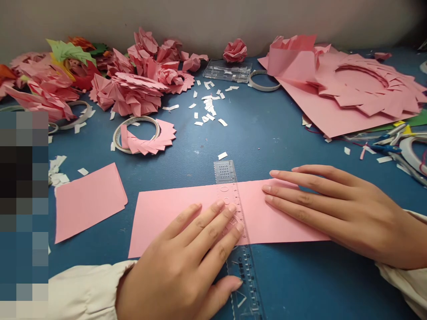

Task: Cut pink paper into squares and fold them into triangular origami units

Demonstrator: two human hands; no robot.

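A long strip of pink paper lies flat across the blue table in front of me. Across its middle runs a clear plastic ruler, one end past the far edge and the other toward me. My left hand is spread over the ruler and paper, fingertips pressing on the ruler. My right hand rests with straight fingers on the right part of the strip. To the left lies a smaller folded pink sheet, apart from the strip.
Folded pink paper pieces pile up at the back left. A tape roll sits by a partial paper ring. White scraps are scattered mid-table. Pink sheets and a large paper ring lie back right, near scissors.
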